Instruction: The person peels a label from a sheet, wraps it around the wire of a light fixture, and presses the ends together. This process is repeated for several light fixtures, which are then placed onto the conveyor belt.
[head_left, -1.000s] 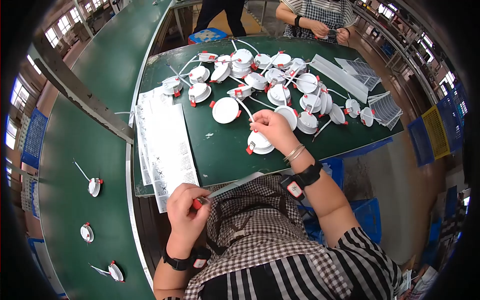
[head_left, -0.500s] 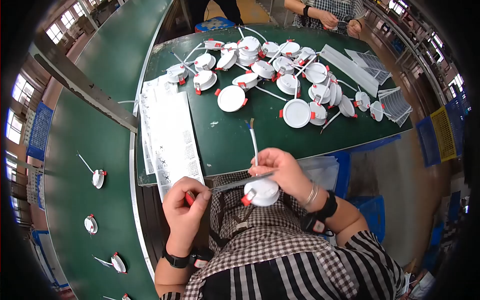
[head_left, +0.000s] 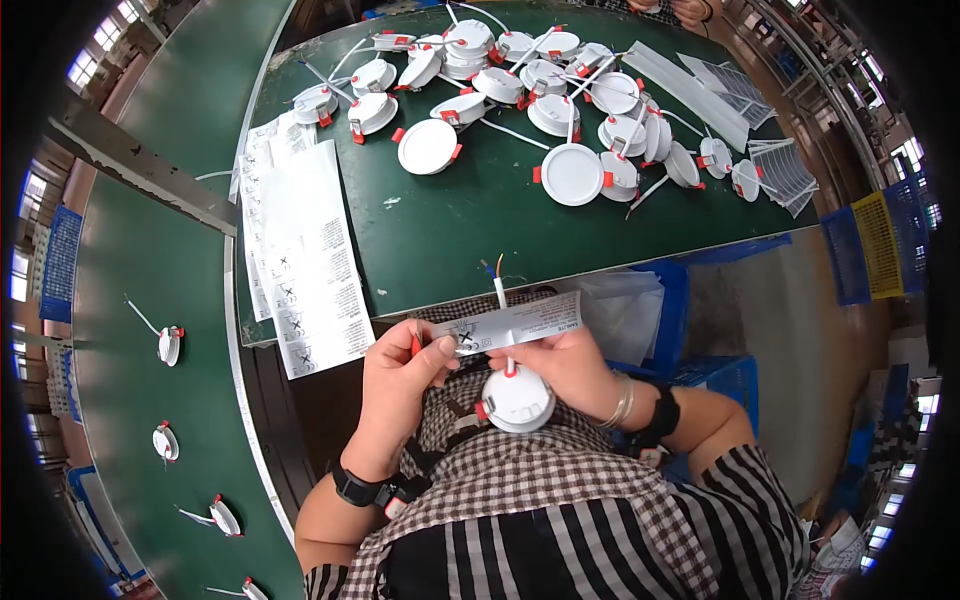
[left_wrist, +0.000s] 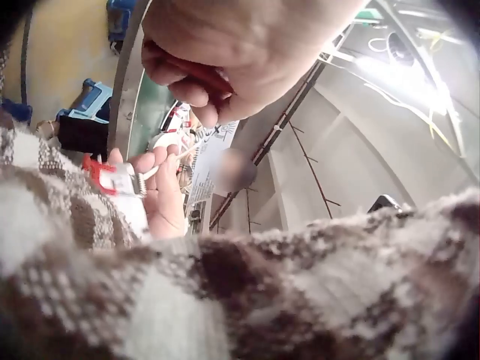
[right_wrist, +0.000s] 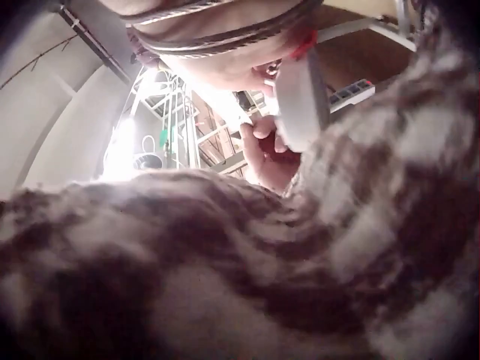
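A white round downlight point(head_left: 518, 402) with red-tipped clips hangs over the checked apron, its white cable point(head_left: 500, 292) pointing up with bare coloured wire ends. My right hand point(head_left: 578, 372) grips this cable just above the lamp body and touches the right part of a printed silver label strip point(head_left: 508, 322). The strip lies across the cable. Its left end is pinched between thumb and fingers of my left hand point(head_left: 398, 378). A red object point(left_wrist: 201, 73) is also tucked in the curled left fingers, mostly hidden. The right wrist view shows the lamp's pale side point(right_wrist: 298, 101).
Many similar downlights point(head_left: 428, 148) are heaped on the green table point(head_left: 440, 230). Printed label sheets point(head_left: 305, 250) lie at its left, white strips point(head_left: 690, 98) at the right. More lamps point(head_left: 170, 345) sit on the green belt at left. A blue bin point(head_left: 725, 385) stands at lower right.
My right hand has brought the downlight by its cable from the table to above the lap. The label strip, earlier hanging from my left hand alone, now stretches across the cable between both hands.
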